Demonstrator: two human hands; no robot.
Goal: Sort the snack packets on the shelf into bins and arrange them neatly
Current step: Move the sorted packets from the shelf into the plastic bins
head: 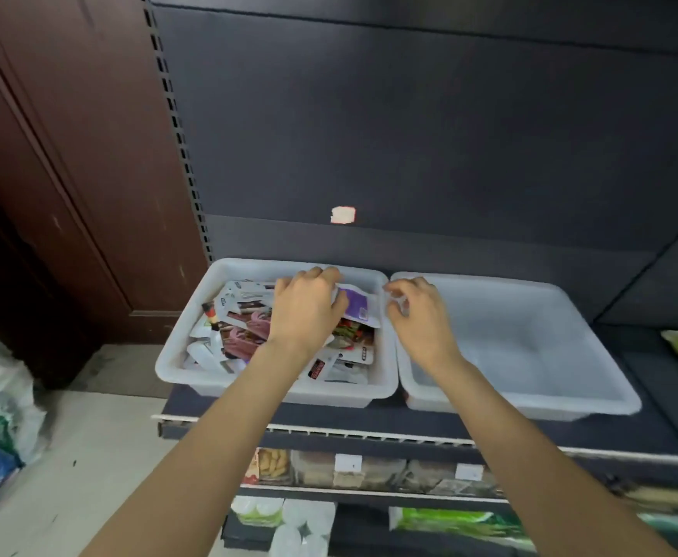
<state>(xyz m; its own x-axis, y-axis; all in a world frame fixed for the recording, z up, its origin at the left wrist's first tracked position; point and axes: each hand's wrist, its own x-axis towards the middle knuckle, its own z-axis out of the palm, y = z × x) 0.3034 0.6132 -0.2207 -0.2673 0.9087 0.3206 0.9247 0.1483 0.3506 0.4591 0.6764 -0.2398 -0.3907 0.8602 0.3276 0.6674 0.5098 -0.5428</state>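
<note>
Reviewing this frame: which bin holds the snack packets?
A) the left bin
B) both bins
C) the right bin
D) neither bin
A: the packets are heaped in the left bin, under the left hand, while the right bin shows only its bare floor.

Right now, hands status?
Left hand: grips the purple-and-white packet in the left bin.
Right hand: fingers curled, blurred; cannot tell.

Print on snack packets too blurred; nothing legible.
</note>
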